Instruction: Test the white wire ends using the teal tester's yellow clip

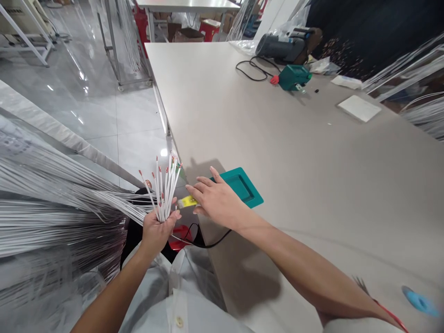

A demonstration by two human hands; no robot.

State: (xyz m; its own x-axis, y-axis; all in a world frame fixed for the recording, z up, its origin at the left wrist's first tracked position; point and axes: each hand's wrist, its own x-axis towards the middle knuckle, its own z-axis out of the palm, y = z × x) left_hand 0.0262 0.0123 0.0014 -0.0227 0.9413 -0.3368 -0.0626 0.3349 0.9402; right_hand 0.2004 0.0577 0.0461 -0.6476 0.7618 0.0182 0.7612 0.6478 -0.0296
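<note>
My left hand (158, 231) is closed around a bundle of thin white wires (168, 194) that stand up from the fist, their tips reddish and uneven in height. My right hand (220, 201) is to the right of the bundle, over the table's near-left edge, palm side turned down. Between its thumb and forefinger shows a small yellow piece (188, 201) with a pale end, pointing at the wires. The rest of that piece is hidden by the fingers, and the other fingers are stretched out. Partly behind my right hand lies a shallow teal tray (255, 199).
A mass of long white wires (52, 199) hangs on my left. On the pale table (294, 152) are a dark motor (277, 48), a green device (294, 77), a white pad (360, 108) and a blue ring (419, 300). A black cable (215, 243) crosses the near edge.
</note>
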